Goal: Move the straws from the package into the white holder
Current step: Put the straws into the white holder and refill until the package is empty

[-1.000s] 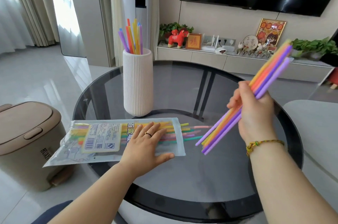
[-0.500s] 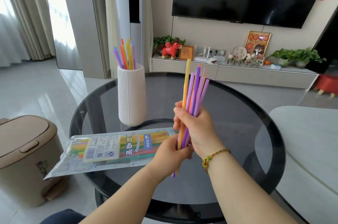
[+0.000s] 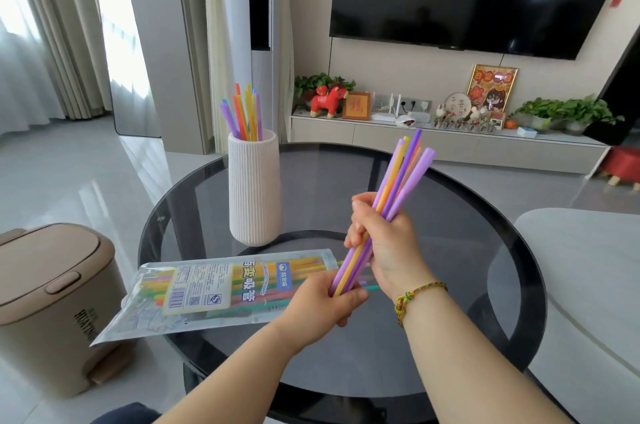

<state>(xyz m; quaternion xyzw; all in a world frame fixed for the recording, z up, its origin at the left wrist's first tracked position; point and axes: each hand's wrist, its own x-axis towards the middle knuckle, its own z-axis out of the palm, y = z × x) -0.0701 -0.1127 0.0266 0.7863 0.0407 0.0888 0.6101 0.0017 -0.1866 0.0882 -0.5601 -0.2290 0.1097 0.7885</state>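
A bundle of purple, yellow and orange straws (image 3: 401,178) is gripped in my right hand (image 3: 384,243) above the table, tips leaning up and to the right. My left hand (image 3: 322,302) closes around the bundle's lower ends. The clear straw package (image 3: 214,288) lies flat on the glass at the near left with several coloured straws inside. The ribbed white holder (image 3: 254,195) stands upright behind the package, left of my hands, with several straws (image 3: 244,115) sticking out of its top.
The round dark glass table (image 3: 450,250) carries everything. A beige pedal bin (image 3: 52,302) stands on the floor at the left. A pale seat edge (image 3: 588,268) lies to the right. A TV console with plants and ornaments (image 3: 433,133) runs along the back wall.
My left hand left the package and took hold of the bundle's lower ends. My right hand brought the straws in from the far right, stood them upright, then leaned them right.
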